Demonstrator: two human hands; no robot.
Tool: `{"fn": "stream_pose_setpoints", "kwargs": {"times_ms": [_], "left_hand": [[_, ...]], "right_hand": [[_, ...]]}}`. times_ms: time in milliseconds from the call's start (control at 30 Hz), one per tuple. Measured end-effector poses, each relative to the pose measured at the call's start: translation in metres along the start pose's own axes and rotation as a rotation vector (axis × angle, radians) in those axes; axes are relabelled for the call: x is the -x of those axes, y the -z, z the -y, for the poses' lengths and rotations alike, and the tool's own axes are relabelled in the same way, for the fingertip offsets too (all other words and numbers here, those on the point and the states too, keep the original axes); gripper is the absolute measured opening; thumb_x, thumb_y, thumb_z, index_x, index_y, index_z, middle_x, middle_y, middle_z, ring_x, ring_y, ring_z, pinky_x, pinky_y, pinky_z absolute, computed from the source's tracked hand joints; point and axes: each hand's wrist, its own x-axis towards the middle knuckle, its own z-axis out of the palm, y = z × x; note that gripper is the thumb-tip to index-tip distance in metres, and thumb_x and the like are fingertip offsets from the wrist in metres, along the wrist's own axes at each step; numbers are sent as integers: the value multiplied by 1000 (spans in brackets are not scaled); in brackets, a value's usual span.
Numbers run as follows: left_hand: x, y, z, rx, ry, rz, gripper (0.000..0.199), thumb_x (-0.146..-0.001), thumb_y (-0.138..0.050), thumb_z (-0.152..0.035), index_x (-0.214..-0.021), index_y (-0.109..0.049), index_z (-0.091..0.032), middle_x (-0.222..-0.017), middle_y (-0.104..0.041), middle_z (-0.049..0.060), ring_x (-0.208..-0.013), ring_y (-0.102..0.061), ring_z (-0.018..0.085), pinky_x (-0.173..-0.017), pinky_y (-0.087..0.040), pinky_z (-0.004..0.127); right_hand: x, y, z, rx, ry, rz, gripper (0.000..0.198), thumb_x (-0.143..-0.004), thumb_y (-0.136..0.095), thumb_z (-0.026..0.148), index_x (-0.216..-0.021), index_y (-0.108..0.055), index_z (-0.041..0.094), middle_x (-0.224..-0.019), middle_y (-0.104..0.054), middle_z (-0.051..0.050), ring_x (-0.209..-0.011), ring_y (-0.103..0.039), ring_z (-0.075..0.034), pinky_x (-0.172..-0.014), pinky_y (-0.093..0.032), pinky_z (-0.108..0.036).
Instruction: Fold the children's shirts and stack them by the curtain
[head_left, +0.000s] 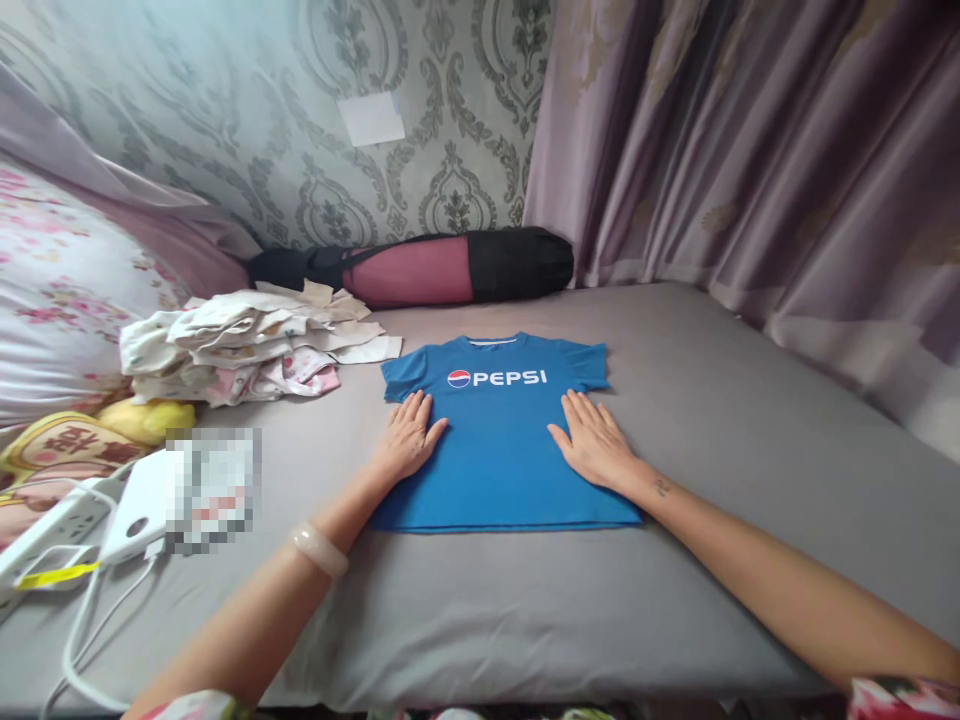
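A blue T-shirt (495,460) with a white PEPSI print lies spread flat, front side up, its neckline pointing away from me. My left hand (409,437) rests flat on its left side edge, just below the left sleeve, with the thumb turned inward. On the opposite side edge my right hand (594,440) lies flat too, fingers stretched forward below the right sleeve. Neither hand grips the cloth. The shirt's bottom hem faces me, and both sleeves stick out sideways.
Grey sheet (750,430) covers the bed. A pile of light clothes (247,345) sits at the left, before a long maroon-and-black bag (412,270). Nearer left are a power strip (60,535), a white device (142,505) and cables. Purple curtains (675,150) hang at the right.
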Motion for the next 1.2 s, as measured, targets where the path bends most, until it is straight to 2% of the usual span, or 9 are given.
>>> {"fn": "stream_pose_setpoints", "kwargs": {"times_ms": [67,133,200,300,367,533,833,1000,1200], "left_hand": [[-3,10,-5,-57,-14,-18,61,-96,-32,-52,-134,-51,-8,-143,-48,22,-137,-41,33,-113,-27,48],[-11,19,-16,-116,-19,-44,55,-95,-34,-52,-115,-62,-9,-121,-62,24,-122,-53,36,-108,-30,51],[-25,23,-31,-139,-4,-54,51,-96,-34,-49,-102,-66,-10,-104,-66,23,-110,-58,35,-101,-35,51],[-52,14,-49,-37,-120,-47,45,-98,-34,-42,-118,-59,-10,-121,-62,21,-117,-56,30,-99,-40,42],[-70,1,-56,28,-202,-10,49,-98,-36,-43,-132,-51,-10,-139,-52,18,-131,-47,28,-107,-36,38],[-109,-23,-50,44,-52,-13,58,-99,-30,-47,-143,-41,-11,-153,-39,15,-144,-30,29,-117,-23,43],[-156,-22,-25,0,124,4,62,-97,-25,-49,-149,-35,-16,-157,-33,12,-146,-25,29,-118,-20,49],[-175,-24,-19,-6,177,18,67,-97,-22,-51,-150,-32,-11,-158,-31,12,-146,-24,31,-117,-20,51],[-185,-28,-17,-52,204,-60,65,-97,-21,-51,-146,-39,-13,-155,-36,14,-142,-30,34,-114,-24,53]], "right_hand": [[-4,6,2,28,2,15,68,-98,-27,48,-146,-39,3,-153,-34,-21,-143,-30,-32,-118,-18,-50],[-12,12,11,41,8,41,67,-97,-29,46,-142,-44,-1,-150,-38,-25,-142,-32,-34,-118,-16,-52],[-24,16,25,17,46,56,64,-97,-29,43,-141,-45,-1,-151,-36,-25,-143,-29,-34,-118,-15,-52],[-46,13,48,-71,95,85,63,-98,-27,40,-148,-36,2,-157,-26,-20,-146,-22,-31,-118,-16,-49],[-62,7,60,-110,65,117,64,-99,-25,40,-149,-32,2,-158,-23,-20,-147,-20,-31,-118,-16,-48],[-106,-6,65,-125,-61,116,64,-100,-23,40,-150,-28,1,-159,-22,-18,-148,-17,-28,-119,-11,-45],[-171,-20,43,-108,-208,74,65,-100,-21,41,-152,-24,3,-161,-20,-14,-148,-15,-26,-119,-8,-47],[-191,-23,37,-112,-250,30,63,-99,-20,42,-152,-27,8,-160,-25,-12,-147,-17,-27,-118,-10,-50],[-198,-27,37,-111,-273,-48,61,-98,-24,41,-150,-33,11,-157,-31,-13,-144,-21,-29,-117,-11,-52]]}}
